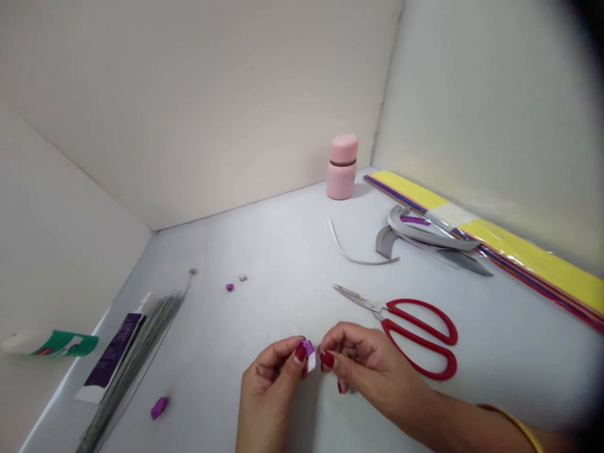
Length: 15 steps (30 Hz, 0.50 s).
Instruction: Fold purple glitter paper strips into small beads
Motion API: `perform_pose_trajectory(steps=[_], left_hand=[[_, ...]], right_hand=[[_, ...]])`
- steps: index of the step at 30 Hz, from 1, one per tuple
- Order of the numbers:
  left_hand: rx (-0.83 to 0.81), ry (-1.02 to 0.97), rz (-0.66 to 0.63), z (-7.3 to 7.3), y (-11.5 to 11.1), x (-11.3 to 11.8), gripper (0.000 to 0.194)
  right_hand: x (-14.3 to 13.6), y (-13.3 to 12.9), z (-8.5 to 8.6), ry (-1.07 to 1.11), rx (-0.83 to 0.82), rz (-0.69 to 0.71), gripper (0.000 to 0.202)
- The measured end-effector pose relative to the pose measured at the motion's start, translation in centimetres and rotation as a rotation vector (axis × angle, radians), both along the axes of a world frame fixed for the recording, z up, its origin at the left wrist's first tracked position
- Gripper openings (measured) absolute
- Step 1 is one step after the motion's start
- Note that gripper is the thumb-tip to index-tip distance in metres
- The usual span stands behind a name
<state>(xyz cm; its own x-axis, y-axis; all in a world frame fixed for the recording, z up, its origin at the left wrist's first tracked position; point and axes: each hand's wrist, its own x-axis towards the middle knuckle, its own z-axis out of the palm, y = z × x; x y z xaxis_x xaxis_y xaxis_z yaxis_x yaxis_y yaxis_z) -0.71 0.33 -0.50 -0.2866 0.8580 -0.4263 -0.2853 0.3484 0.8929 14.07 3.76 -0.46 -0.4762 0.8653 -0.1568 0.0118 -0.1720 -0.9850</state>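
My left hand pinches a small folded piece of purple and white paper between thumb and forefinger. Just to its right, my right hand has thumb and fingertips pressed together, and whatever they may hold is too small to make out. A slight gap separates the right fingertips from the paper piece. Close behind the right hand lie red-handled scissors, blades pointing to the upper left. On the table to the left is a separate purple piece. Farther off sit a tiny purple bit and a tiny silver bit.
At left lie a bundle of thin wires, a purple glue tube and a green-and-white tube. A pink flask stands at the back. Grey paper strips and packed coloured sheets lie along the right wall.
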Motion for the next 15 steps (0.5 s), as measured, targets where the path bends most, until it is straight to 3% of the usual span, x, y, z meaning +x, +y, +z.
perform_pose_trajectory(steps=[6, 8, 12, 15], left_hand=[[-0.011, -0.222, 0.047, -0.47, 0.05, 0.37, 0.020], [-0.018, -0.253, 0.055, -0.26, -0.05, 0.62, 0.019], [-0.009, -0.298, 0.046, 0.08, -0.02, 0.75, 0.018], [-0.016, -0.303, 0.038, 0.13, 0.05, 0.64, 0.018]], right_hand=[[0.31, -0.15, -0.16, -0.147, 0.374, 0.052, 0.009], [0.28, -0.02, -0.12, -0.153, 0.350, 0.022, 0.010], [0.10, 0.06, -0.03, -0.044, 0.143, -0.004, 0.019], [0.08, -0.06, -0.07, -0.058, 0.165, -0.024, 0.019]])
